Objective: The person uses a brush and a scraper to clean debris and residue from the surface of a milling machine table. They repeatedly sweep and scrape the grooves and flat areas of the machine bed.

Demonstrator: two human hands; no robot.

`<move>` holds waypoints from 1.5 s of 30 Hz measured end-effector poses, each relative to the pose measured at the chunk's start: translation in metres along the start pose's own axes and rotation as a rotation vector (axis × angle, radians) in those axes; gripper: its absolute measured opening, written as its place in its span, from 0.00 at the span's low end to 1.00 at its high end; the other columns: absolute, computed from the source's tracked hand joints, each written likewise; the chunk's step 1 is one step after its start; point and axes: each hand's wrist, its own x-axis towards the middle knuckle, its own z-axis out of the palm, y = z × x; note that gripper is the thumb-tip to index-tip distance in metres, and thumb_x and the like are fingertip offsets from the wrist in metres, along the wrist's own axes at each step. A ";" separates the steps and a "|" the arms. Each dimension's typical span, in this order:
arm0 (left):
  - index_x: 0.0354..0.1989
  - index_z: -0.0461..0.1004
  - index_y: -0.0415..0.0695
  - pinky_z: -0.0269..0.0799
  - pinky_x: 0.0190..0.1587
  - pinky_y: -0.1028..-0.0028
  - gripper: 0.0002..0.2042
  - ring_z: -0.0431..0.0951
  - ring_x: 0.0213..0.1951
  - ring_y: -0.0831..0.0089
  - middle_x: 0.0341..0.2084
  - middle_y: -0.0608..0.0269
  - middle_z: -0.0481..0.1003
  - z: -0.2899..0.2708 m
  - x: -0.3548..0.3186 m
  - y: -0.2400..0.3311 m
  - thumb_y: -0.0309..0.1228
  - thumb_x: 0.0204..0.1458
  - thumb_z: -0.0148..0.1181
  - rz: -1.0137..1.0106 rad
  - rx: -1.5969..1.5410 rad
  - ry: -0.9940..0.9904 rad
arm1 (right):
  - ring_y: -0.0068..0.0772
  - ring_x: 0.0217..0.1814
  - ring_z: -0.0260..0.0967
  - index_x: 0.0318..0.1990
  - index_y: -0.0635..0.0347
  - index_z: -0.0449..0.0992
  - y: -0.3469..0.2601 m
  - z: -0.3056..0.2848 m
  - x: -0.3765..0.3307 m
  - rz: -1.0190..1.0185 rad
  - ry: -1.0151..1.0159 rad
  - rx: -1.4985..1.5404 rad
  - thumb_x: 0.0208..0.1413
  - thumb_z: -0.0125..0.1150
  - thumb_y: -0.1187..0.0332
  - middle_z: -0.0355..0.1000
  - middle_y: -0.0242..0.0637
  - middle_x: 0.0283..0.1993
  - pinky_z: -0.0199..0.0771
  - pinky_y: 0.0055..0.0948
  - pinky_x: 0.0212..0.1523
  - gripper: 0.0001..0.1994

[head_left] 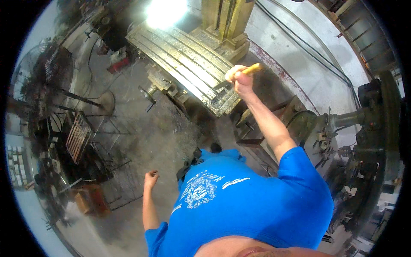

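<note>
The right hand (238, 79) is closed in a fist around the yellow wooden handle of a brush (250, 69), holding it tight with the handle end poking out toward two o'clock and the dark bristle end, partly blurred, pointing down toward eight o'clock onto the slotted machine table (184, 60). That table runs from eleven o'clock of the picture to its centre, and the brush meets it at its near corner, at about one o'clock from the middle of the view. The left hand (150, 177) hangs apart at seven o'clock, loosely curled and holding nothing, over the grey workshop floor (141, 128). The person in the blue shirt (239, 197) leans with the right arm stretched far out. A likely trouble here is chips or grit being flicked off the table edge toward the body or face, since the strokes come toward the person; another is the bare hand scraping a sharp slot edge if the brush slips. The machine column (222, 19) rises at twelve o'clock, a lathe-like machine (368, 128) stands at three o'clock, and a large fan (40, 73) at nine o'clock.
</note>
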 end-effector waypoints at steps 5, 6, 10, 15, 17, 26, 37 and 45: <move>0.43 0.71 0.38 0.67 0.32 0.76 0.18 0.73 0.26 0.74 0.23 0.58 0.75 -0.006 -0.008 0.029 0.26 0.39 0.54 0.001 -0.019 0.030 | 0.22 0.14 0.48 0.10 0.58 0.57 0.013 -0.015 -0.001 0.163 -0.244 -0.205 0.36 0.53 0.69 0.52 0.28 0.11 0.50 0.24 0.17 0.12; 0.43 0.71 0.38 0.67 0.32 0.76 0.18 0.73 0.26 0.74 0.23 0.58 0.75 -0.006 -0.010 0.022 0.25 0.39 0.54 0.010 -0.053 0.048 | 0.22 0.14 0.47 0.10 0.58 0.57 0.003 -0.011 -0.007 0.241 -0.230 -0.236 0.35 0.53 0.70 0.50 0.27 0.11 0.48 0.24 0.17 0.11; 0.42 0.71 0.36 0.67 0.31 0.76 0.18 0.72 0.25 0.75 0.22 0.58 0.74 0.003 -0.010 0.011 0.25 0.39 0.53 0.034 -0.143 0.050 | 0.23 0.13 0.45 0.12 0.58 0.58 -0.017 -0.017 -0.019 0.249 -0.157 -0.014 0.35 0.56 0.67 0.47 0.27 0.10 0.46 0.25 0.15 0.13; 0.42 0.72 0.36 0.67 0.30 0.77 0.17 0.72 0.24 0.76 0.20 0.60 0.74 0.004 -0.009 0.019 0.25 0.39 0.53 -0.022 -0.072 -0.007 | 0.20 0.10 0.37 0.09 0.51 0.50 -0.023 -0.068 0.018 0.214 0.298 0.028 0.37 0.47 0.74 0.40 0.24 0.10 0.41 0.23 0.13 0.14; 0.42 0.72 0.36 0.67 0.30 0.77 0.17 0.72 0.25 0.76 0.20 0.60 0.74 0.005 -0.009 0.021 0.25 0.39 0.53 -0.024 -0.070 -0.008 | 0.19 0.10 0.33 0.09 0.51 0.47 -0.025 -0.092 0.029 0.267 0.367 -0.041 0.40 0.44 0.73 0.39 0.24 0.10 0.36 0.23 0.13 0.16; 0.42 0.72 0.37 0.68 0.34 0.75 0.19 0.74 0.27 0.73 0.22 0.58 0.74 0.001 -0.004 0.022 0.26 0.38 0.54 -0.012 -0.024 0.008 | 0.21 0.11 0.33 0.11 0.50 0.49 0.012 -0.091 0.003 0.388 0.701 0.104 0.40 0.43 0.72 0.39 0.25 0.11 0.37 0.23 0.13 0.13; 0.42 0.72 0.38 0.67 0.33 0.76 0.18 0.73 0.26 0.75 0.22 0.59 0.74 -0.005 0.012 0.022 0.25 0.39 0.52 0.036 -0.087 0.011 | 0.20 0.11 0.34 0.10 0.50 0.48 -0.032 -0.031 0.001 0.200 0.266 0.081 0.39 0.46 0.69 0.39 0.24 0.10 0.38 0.24 0.13 0.14; 0.42 0.72 0.39 0.67 0.31 0.76 0.18 0.72 0.25 0.75 0.21 0.60 0.74 -0.006 0.000 0.005 0.24 0.38 0.53 -0.062 0.015 -0.032 | 0.21 0.12 0.33 0.10 0.49 0.47 0.011 -0.081 -0.027 0.214 0.592 0.193 0.39 0.45 0.68 0.38 0.25 0.10 0.37 0.24 0.14 0.15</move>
